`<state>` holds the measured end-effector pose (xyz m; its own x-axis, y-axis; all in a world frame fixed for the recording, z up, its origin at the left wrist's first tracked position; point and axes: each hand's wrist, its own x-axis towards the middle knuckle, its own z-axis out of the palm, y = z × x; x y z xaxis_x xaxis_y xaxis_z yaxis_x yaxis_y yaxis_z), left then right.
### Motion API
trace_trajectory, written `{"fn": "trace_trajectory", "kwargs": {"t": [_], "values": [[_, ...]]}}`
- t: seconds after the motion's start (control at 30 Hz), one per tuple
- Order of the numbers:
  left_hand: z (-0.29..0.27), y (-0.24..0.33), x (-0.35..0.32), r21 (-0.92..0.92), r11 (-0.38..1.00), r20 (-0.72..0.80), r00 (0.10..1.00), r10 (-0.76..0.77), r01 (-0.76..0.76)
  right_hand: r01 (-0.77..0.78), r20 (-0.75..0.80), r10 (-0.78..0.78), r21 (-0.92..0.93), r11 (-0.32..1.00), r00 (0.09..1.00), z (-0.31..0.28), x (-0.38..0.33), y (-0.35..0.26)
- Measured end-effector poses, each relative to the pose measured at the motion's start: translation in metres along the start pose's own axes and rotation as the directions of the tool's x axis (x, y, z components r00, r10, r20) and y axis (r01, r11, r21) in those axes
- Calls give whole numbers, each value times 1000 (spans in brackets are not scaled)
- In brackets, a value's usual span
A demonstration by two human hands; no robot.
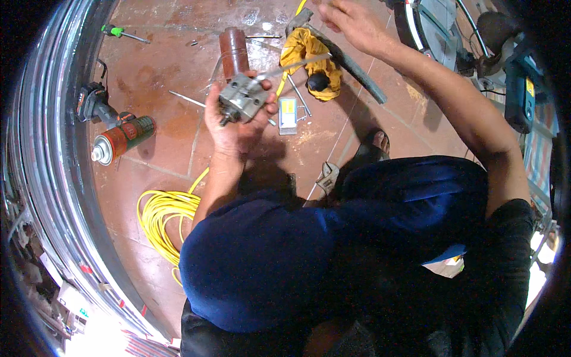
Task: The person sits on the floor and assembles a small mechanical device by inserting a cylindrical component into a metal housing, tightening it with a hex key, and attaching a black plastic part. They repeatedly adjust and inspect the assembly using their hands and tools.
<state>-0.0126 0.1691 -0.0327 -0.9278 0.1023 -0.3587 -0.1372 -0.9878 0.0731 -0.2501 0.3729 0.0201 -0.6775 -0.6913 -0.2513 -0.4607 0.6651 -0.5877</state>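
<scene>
My left hand (238, 128) is wrapped around a grey metal block (244, 98) with holes and a short stub at its lower end. A thin metal rod (297, 65) reaches up and right from the block; whether it is fixed in it I cannot tell. Behind the block stands or lies a reddish-brown cylinder (233, 53). My right hand (351, 24) is raised at the top edge, its fingertips partly cut off and hard to read. Close below it are a hammer (357, 71) and a crumpled yellow cloth (303, 47) with a black rounded knob (318, 81).
A spray can (125, 140), a cordless drill (95, 104) and a coil of yellow cable (166, 223) lie at left beside long metal profiles (53, 149). A green-handled screwdriver (113, 31) lies far left. A small labelled box (288, 116) sits mid-floor. Machinery (520, 98) stands right.
</scene>
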Motion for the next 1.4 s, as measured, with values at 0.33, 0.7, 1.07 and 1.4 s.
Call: {"fn": "trace_trajectory", "kwargs": {"t": [0.33,0.7,1.07,1.4], "values": [[1,31,-13,12,981,-223,956,191,-194,606,554,-321,-467,644,768,83,-44,18],[12,29,2,26,961,-146,950,277,-276,357,177,-354,17,934,918,34,-40,-41],[103,67,24,-74,720,-63,724,687,-690,393,-151,-365,247,886,919,15,-30,-178],[106,61,10,123,442,-49,439,897,-889,597,-383,-524,98,796,761,42,-15,-187]]}}
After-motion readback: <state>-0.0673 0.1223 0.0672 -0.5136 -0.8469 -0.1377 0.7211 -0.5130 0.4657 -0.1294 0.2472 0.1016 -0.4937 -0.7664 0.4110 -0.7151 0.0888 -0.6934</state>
